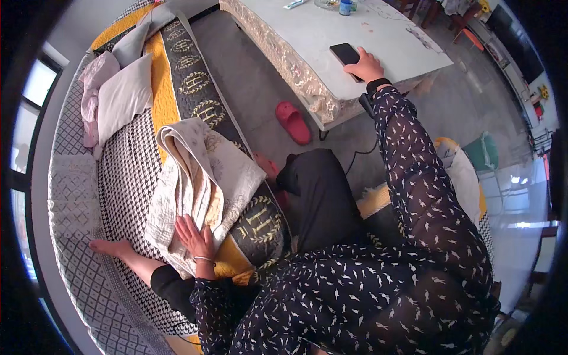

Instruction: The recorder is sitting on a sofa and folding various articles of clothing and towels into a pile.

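Note:
My left hand (195, 239) lies flat, fingers spread, on a folded cream quilted cover (234, 171) beside me on the sofa. The cover is stacked in several loose layers, with one flap spread toward the seat's front edge. Stretched out to the far right, my right hand (368, 66) grips the near side of a dark smartphone (345, 54) at the corner of the white-topped table (319, 41). The phone lies screen up, and the hand hides part of it.
Grey cushions (125, 94) and a pink cloth (97, 77) rest along the patterned sofa (127, 154). Pink clogs (293, 123) are on the floor. A blue cup (345, 7) stands at the table's far end, and a green bin (482, 152) stands at the right.

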A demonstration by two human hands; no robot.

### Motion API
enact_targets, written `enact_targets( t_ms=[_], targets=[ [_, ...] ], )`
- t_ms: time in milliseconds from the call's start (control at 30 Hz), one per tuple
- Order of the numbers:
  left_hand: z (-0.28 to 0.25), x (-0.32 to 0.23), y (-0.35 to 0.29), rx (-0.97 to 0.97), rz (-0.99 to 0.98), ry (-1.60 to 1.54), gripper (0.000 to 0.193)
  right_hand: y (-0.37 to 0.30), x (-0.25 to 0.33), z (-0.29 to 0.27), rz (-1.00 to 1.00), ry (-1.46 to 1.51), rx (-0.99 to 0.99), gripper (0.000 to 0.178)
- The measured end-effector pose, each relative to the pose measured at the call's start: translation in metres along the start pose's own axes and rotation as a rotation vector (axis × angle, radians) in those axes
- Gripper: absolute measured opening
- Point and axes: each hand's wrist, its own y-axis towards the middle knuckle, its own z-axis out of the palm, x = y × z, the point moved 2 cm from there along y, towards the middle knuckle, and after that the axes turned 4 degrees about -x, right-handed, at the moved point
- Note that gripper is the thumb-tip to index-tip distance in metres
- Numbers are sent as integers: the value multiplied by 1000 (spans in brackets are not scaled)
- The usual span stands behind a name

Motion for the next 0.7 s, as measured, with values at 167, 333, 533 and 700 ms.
enact_targets(
  t_ms=[167,333,533,700],
  targets=[
    [-2,4,0,-45,32,3,74,3,2,5,-22,-9,6,102],
    [6,1,0,-6,30,23,74,13,6,-1,33,17,-12,103],
    [3,2,-3,5,14,19,74,11,4,5,52,37,-17,102],
    [0,1,-5,14,-1,19,74,5,-2,10,-15,32,-58,102]
  ],
)
